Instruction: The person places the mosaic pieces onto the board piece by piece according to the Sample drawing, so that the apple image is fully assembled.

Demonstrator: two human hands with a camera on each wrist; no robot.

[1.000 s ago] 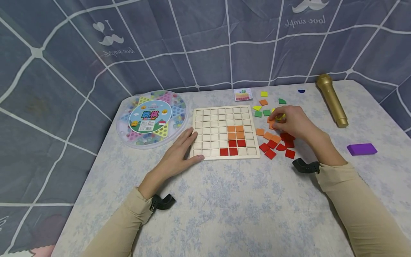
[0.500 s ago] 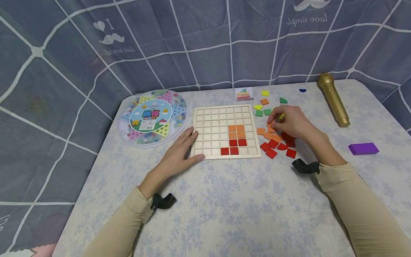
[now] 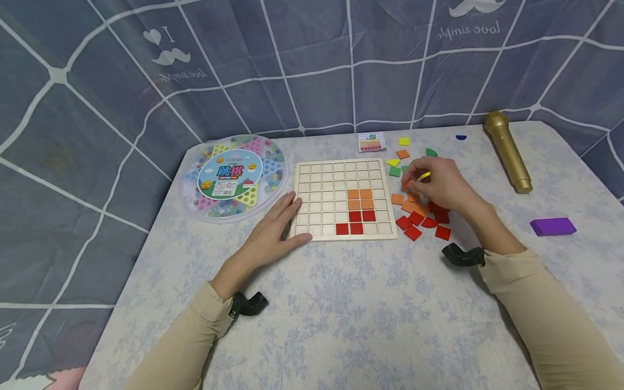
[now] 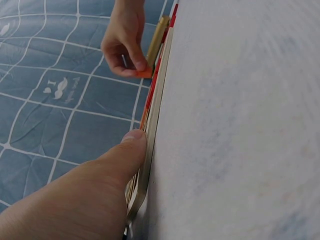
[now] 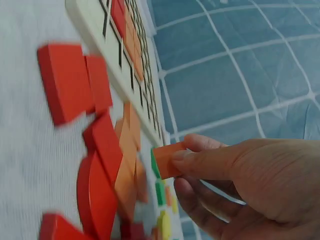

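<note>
While the straight-fingered left hand (image 3: 267, 234) touches the board (image 3: 314, 188), the right grip (image 3: 441, 181), apparently mid-pickup beside it, pinches an orange tile (image 5: 166, 160) likely needing alignment next.

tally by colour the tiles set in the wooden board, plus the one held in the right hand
Orange tiles in the wooden board: 4
Red tiles in the wooden board: 4
Held tile in the right hand, orange: 1
Total: 9
</note>
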